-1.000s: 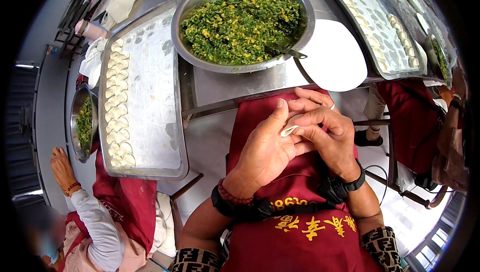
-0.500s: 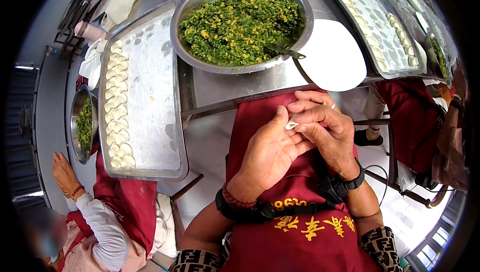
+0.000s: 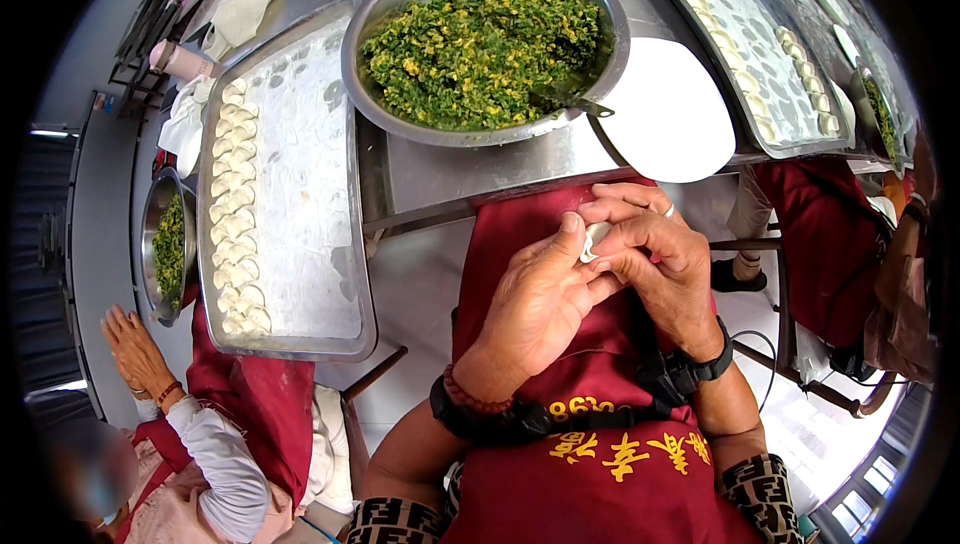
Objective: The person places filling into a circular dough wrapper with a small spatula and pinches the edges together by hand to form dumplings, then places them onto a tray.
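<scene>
Between my two hands is a small white dumpling (image 3: 592, 240), its folded edge pinched and mostly covered by fingers. My left hand (image 3: 540, 302) lies palm up under it, thumb pressed against its left side. From the right, my right hand (image 3: 655, 256) grips the dumpling's edge with thumb and bent fingers. Both hands are above my red apron (image 3: 620, 464), just in front of the table edge. Beyond them stands a large steel bowl (image 3: 362, 109) of chopped green and yellow filling (image 3: 480, 49), with a utensil handle (image 3: 598, 108) leaning out at its right.
A metal tray (image 3: 300, 344) at left holds rows of dumplings (image 3: 236, 204). A white board (image 3: 668, 114) lies right of the bowl; another dumpling tray (image 3: 765, 64) is farther right. A co-worker's hand (image 3: 138, 352) is at lower left, near a smaller filling bowl (image 3: 150, 244).
The fingers of both my hands have shifted on the dumpling, and more of its folded white edge shows. At the left, the co-worker's hand has its fingers more spread.
</scene>
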A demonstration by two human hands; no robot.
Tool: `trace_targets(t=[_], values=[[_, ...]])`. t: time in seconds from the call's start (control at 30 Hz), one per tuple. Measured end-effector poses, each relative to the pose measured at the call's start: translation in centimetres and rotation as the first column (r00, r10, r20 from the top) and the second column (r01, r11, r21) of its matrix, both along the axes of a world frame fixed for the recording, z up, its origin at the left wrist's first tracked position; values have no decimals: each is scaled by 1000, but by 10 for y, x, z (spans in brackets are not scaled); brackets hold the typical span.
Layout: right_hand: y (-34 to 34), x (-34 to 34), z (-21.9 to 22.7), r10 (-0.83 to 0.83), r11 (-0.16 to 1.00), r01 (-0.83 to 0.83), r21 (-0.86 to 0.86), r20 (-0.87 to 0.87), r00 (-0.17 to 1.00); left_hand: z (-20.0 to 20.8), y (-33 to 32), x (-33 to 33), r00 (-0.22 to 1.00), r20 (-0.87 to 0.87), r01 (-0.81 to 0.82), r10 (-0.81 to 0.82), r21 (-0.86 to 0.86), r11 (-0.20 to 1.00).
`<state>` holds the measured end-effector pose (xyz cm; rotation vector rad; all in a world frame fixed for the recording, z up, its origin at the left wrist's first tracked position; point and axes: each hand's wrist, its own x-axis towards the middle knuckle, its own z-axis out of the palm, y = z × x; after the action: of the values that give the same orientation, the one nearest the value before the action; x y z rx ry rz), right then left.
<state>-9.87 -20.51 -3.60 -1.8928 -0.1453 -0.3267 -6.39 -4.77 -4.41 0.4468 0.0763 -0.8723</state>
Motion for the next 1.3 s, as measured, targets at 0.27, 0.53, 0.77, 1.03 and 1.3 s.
trace_targets(t=[0.27,0.53,0.77,1.03,1.3], values=[[8,-3,-1,-4,969,32,244,-113,994,6,1,3,991,109,51,-74,201,978],[3,-1,2,60,972,-34,231,-107,992,4,5,11,992,-28,124,-123,20,992],[1,0,8,90,984,-63,168,-158,983,8,4,9,993,-57,99,-100,-26,995],[0,2,8,125,988,-130,-82,-66,990,13,0,7,992,-53,119,-117,28,993],[1,0,15,102,995,-103,-13,-64,993,16,-1,7,993,-31,112,-112,9,994]])
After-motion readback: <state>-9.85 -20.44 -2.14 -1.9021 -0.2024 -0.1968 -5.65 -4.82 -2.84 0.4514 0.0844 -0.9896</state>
